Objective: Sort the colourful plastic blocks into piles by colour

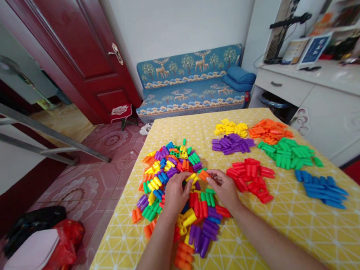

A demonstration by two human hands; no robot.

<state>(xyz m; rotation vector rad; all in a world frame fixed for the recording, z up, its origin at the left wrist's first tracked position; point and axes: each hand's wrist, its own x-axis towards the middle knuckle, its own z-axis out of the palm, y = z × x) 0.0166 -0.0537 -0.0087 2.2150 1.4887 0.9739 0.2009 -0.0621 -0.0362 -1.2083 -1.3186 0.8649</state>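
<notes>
Over a mixed pile of coloured plastic pieces point(155, 183), my left hand point(176, 191) is closed on a yellow piece point(192, 177). Close beside it on the right, my right hand point(224, 187) pinches an orange piece point(203, 175). The two pieces are very near each other; whether they are joined I cannot tell. Single-colour heaps lie to the right: yellow point(230, 128), purple point(232, 143), orange point(270, 130), green point(288, 154), red point(251, 178) and blue point(323, 188).
The pieces lie on a table with a yellow patterned cloth point(287, 222). Beyond it stands a blue sofa point(190, 86). A white cabinet point(332, 104) is at the right. At the left are a metal ladder point(32, 123) and bags point(65, 239) on the floor.
</notes>
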